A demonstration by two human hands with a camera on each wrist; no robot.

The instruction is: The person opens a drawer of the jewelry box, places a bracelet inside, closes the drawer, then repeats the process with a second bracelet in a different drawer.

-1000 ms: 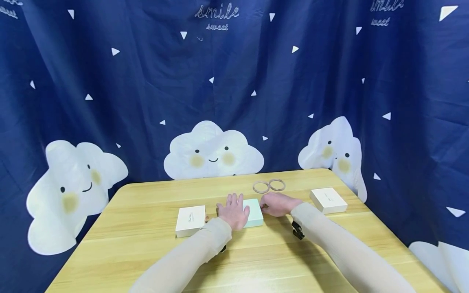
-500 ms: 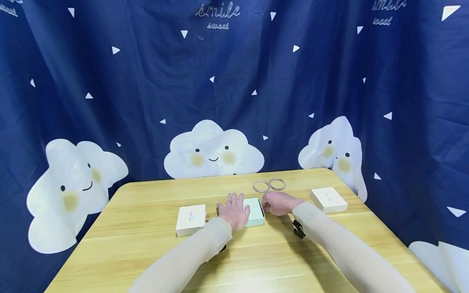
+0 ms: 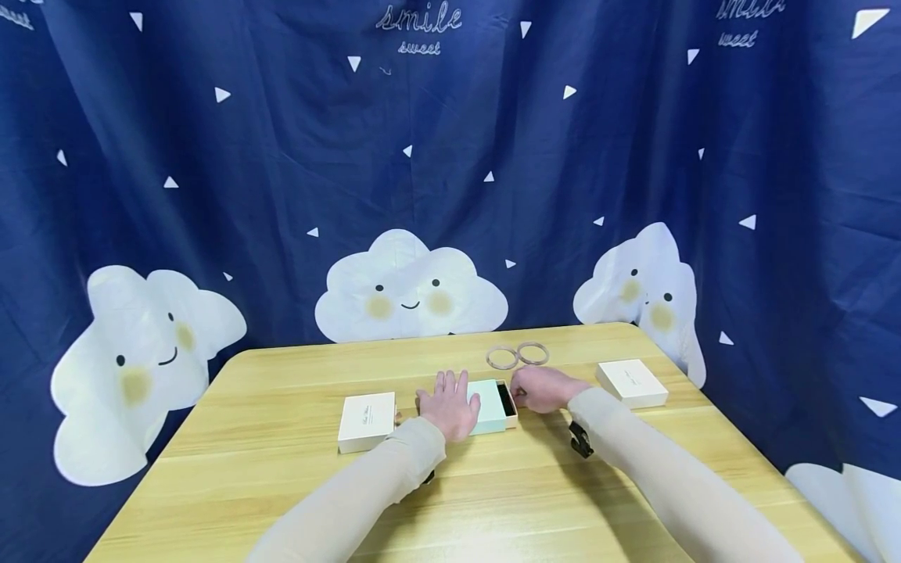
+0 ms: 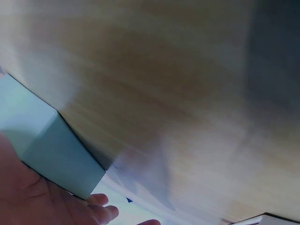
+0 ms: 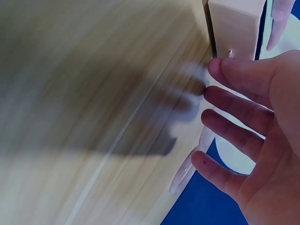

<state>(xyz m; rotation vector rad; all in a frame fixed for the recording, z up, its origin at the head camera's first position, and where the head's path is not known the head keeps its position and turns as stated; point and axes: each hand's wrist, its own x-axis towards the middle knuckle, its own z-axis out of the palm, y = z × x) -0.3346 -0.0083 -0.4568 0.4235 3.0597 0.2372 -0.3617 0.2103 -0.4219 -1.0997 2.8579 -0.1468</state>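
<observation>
My left hand (image 3: 449, 408) lies flat with spread fingers on the mint-green sleeve (image 3: 487, 405) of a small drawer box at mid-table. From the sleeve's right end the pinkish drawer (image 3: 511, 421) sticks out a little, its inside black. My right hand (image 3: 543, 389) is at the drawer's front, pinching a small pull tab (image 5: 231, 54) between thumb and index finger; most of the tab is hidden. The other fingers of that hand are loosely bent in the right wrist view. Part of the mint sleeve (image 4: 61, 150) also shows beside my left palm.
Two thin ring-shaped bangles (image 3: 533, 364) lie side by side behind the drawer box. A white lettered box (image 3: 367, 419) stands to the left, with a small tab on its right side. Another white box (image 3: 631, 384) is near the table's right edge. A dark blue curtain hangs behind.
The right hand has moved slightly right, drawing the drawer out of the mint sleeve, so a black strip of its inside now shows. The left hand has stayed in place.
</observation>
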